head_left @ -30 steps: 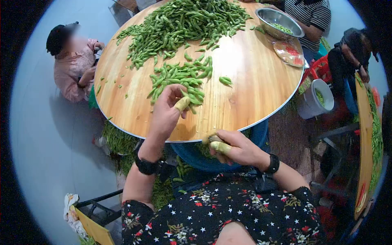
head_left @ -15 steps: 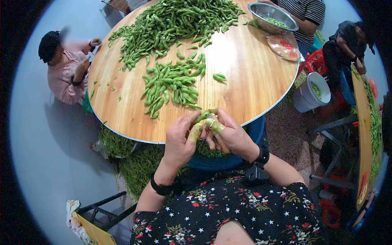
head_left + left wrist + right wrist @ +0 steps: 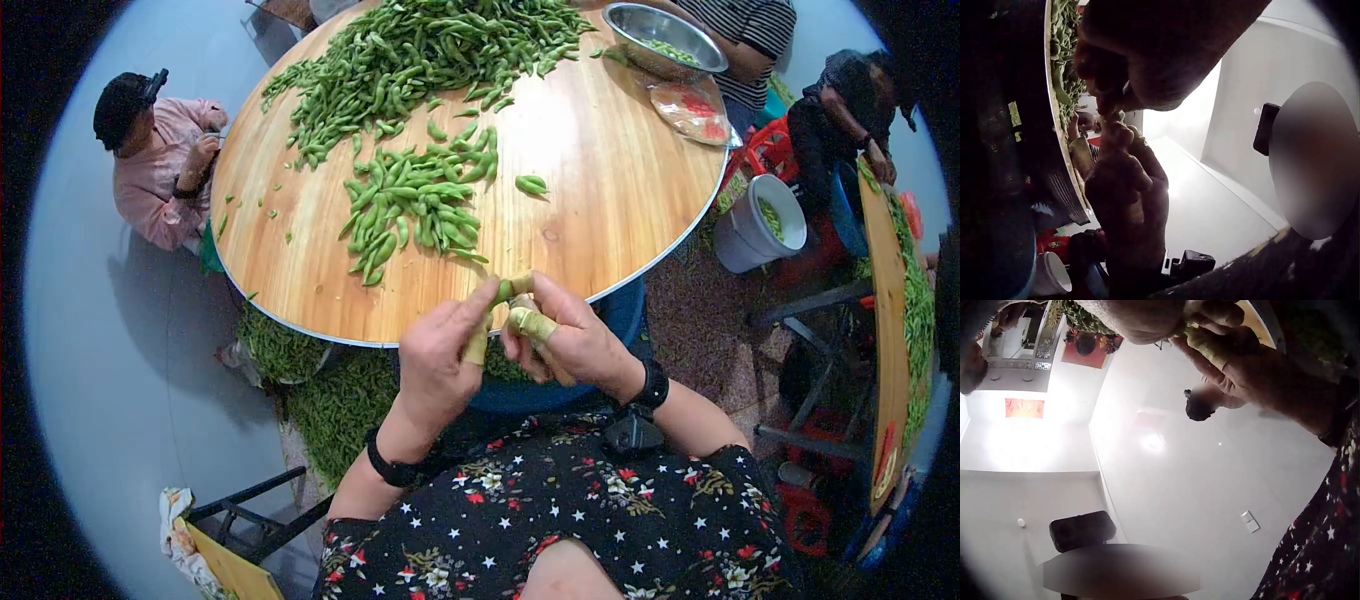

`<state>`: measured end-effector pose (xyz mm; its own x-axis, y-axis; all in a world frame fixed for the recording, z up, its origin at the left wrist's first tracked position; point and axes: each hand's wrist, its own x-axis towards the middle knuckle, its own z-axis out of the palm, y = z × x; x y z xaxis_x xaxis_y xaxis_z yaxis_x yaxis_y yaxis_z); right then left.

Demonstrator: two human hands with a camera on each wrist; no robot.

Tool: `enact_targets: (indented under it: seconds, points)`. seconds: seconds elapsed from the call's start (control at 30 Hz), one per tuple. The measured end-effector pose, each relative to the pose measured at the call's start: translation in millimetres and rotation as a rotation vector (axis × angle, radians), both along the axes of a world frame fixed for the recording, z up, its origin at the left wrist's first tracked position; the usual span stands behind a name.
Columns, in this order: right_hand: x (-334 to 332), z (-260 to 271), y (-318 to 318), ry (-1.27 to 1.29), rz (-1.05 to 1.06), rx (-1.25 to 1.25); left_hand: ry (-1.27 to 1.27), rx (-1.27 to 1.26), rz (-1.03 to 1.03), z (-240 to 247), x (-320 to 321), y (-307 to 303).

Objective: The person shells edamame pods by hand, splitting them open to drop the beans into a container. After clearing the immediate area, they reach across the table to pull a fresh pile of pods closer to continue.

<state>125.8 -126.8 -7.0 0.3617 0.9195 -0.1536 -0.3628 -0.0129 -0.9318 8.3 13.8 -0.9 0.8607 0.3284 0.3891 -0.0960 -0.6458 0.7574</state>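
In the head view both hands meet over the near edge of the round wooden table (image 3: 600,220), with a green soybean pod (image 3: 506,289) between them. My left hand (image 3: 436,348) pinches the pod's left end between thumb and forefinger. Opposite it, my right hand (image 3: 572,335) pinches the other end, its remaining fingers curled under. Yellowish covers wrap both thumbs and the right forefinger. A small group of pods (image 3: 420,200) lies beyond the left hand. The left wrist view is dark, showing the right hand (image 3: 1127,187) fingertip to fingertip with the left.
A large heap of pods (image 3: 430,75) covers the table's far side. At back right stand a metal bowl (image 3: 625,30) and a plastic bag (image 3: 690,112). A blue tub (image 3: 625,318) sits under the near edge, a white bucket (image 3: 735,240) to the right. Other people sit around.
My left hand came back from the small group of pods with one pod and met the right hand at the table edge. Both hands now grip it there.
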Motion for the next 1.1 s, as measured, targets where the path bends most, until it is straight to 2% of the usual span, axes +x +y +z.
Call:
enact_targets:
  seconds: [0.07, 0.1, 0.17, 0.2, 0.23, 0.27, 0.3, 0.37, 0.47, 0.53, 0.57, 0.6, 0.63, 0.7, 0.77, 0.83, 0.87, 0.9, 0.93, 1.0, 1.03, 1.1]
  points:
    - [0, 5, -5, -0.037, 0.005, 0.011, 0.010, 0.354, -0.022, 10, -8, -5]
    - [0, 14, -10, -0.057, 0.063, -0.006, 0.009, 0.354, -0.023, 9, -10, -6]
    - [0, 16, -16, -0.074, 0.121, -0.025, -0.064, -0.125, -0.151, 4, -15, -9]
    - [0, 11, -18, 0.093, 0.165, -0.036, 0.041, -0.415, -0.181, -4, -20, -10]
    - [0, 6, -19, 0.261, 0.207, -0.046, 0.044, -0.418, -0.183, -10, -21, -10]
    - [1, 2, -20, 0.263, 0.206, -0.048, 0.140, -0.863, -0.215, -14, -22, -10]
    - [3, -2, -21, 0.383, 0.243, -0.024, 0.238, -1.307, -0.243, -19, -22, -9]
    - [4, -7, -23, 0.629, 0.313, 0.022, 0.218, -1.366, -0.302, -27, -24, -11]
    - [3, -5, -25, 0.480, 0.235, -0.072, 0.297, -1.231, -0.203, -25, -21, -12]
    - [1, -3, -24, 0.403, 0.202, -0.118, -0.016, 0.067, -0.111, -14, -13, -13]
    - [-2, -1, -23, 0.259, 0.173, -0.166, -0.015, 0.067, -0.108, -11, -14, -15]
    - [-5, 1, -23, 0.113, 0.144, -0.210, -0.016, 0.186, -0.092, -9, -14, -17]
    - [-5, 4, -22, 0.113, 0.146, -0.208, -0.017, 0.306, -0.079, -8, -13, -19]
    - [-4, 12, -22, -0.140, 0.137, -0.233, -0.030, 0.294, -0.057, -8, -12, -23]
    - [-4, 18, -23, -0.198, 0.137, -0.272, 0.038, 0.084, -0.040, -9, -13, -24]
    - [-1, 15, -25, -0.256, 0.143, -0.315, 0.062, -0.004, -0.032, -17, -12, -22]
    - [3, 9, -27, -0.478, 0.142, -0.253, 0.086, -0.089, -0.027, -20, -11, -21]
    - [6, 5, -28, -0.698, 0.140, -0.187, 0.085, -0.090, -0.027, -21, -10, -22]
    - [7, 4, -28, -0.699, 0.143, -0.189, 0.075, -0.033, -0.017, -22, -9, -23]
    - [7, 2, -28, -0.904, 0.032, -0.185, 0.070, 0.024, -0.006, -22, -8, -24]
    - [6, 3, -27, -0.902, 0.033, -0.185, 0.065, 0.067, 0.004, -21, -8, -24]
    - [4, 7, -23, -0.737, 0.001, -0.193, 0.060, 0.112, 0.014, -17, -7, -26]
